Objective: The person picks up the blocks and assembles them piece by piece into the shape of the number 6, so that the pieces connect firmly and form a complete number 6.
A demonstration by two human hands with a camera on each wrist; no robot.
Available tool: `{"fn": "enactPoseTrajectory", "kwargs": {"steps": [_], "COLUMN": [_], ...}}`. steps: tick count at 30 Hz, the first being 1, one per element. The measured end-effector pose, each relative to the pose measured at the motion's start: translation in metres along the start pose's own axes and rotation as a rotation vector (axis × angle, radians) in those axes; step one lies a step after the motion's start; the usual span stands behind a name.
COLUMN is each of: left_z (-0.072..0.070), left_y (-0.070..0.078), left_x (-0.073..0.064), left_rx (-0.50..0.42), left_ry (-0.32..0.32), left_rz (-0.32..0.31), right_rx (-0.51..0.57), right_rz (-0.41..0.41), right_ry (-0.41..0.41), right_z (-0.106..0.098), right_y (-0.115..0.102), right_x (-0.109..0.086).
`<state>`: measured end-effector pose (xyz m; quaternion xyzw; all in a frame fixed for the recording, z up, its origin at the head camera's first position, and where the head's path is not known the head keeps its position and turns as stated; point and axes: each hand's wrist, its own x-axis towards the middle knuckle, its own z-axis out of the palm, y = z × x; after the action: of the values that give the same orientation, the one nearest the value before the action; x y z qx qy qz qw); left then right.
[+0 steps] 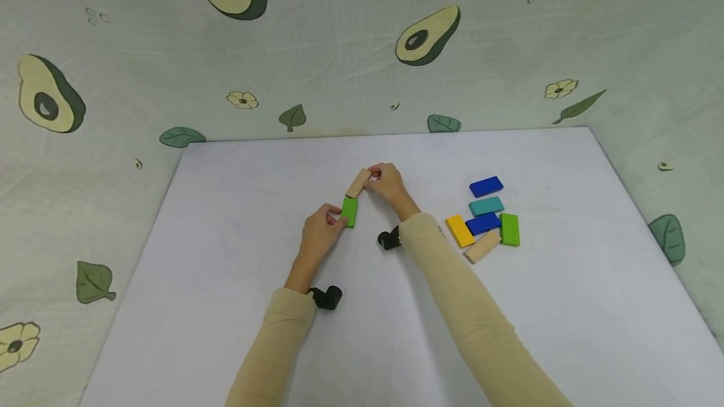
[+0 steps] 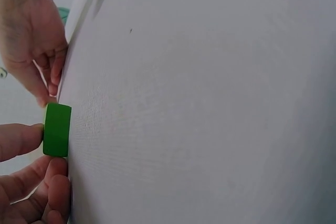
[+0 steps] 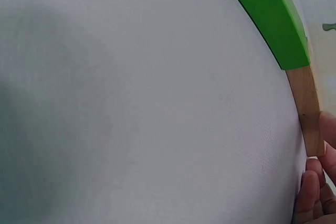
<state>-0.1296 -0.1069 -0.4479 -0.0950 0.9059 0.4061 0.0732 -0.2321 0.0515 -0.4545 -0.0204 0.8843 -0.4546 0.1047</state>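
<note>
On the white table, a bright green block (image 1: 350, 213) lies flat, its far end meeting a plain wooden block (image 1: 357, 184) set at a slant. My left hand (image 1: 320, 233) pinches the green block between thumb and fingers from its left side. With thumb and fingertips, my right hand (image 1: 389, 184) holds the far right end of the wooden block. The left wrist view shows the end face of the green block (image 2: 56, 130) between thumb and finger. In the right wrist view the wooden block (image 3: 308, 114) extends beyond the green one.
To the right lies a loose group of blocks: two blue, a teal (image 1: 486, 206), a yellow (image 1: 460, 231), a green (image 1: 510, 230) and a wooden one. Black wrist cameras sit by both cuffs. Avocado-print cloth (image 1: 339, 68) hangs behind the table's far edge.
</note>
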Motion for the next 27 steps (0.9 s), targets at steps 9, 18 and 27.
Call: {"fn": "enactPoseTrajectory", "kwargs": {"steps": [9, 18, 27], "left_z": [0.0011, -0.0027, -0.0068], "left_y": [-0.0004, 0.0007, 0.0054], "left_x": [0.0016, 0.0036, 0.003], "left_rx": [0.005, 0.038, 0.061], "left_ry": [-0.007, -0.033, -0.051], "left_rz": [-0.009, -0.009, -0.024], "right_rx": [0.023, 0.035, 0.031], "right_rz": [0.031, 0.027, 0.035], "right_ry": [0.006, 0.008, 0.007], "right_z": [0.0002, 0.0002, 0.0], "right_y": [-0.0014, -0.002, -0.0036], "right_x": [-0.0028, -0.0038, -0.0045]}}
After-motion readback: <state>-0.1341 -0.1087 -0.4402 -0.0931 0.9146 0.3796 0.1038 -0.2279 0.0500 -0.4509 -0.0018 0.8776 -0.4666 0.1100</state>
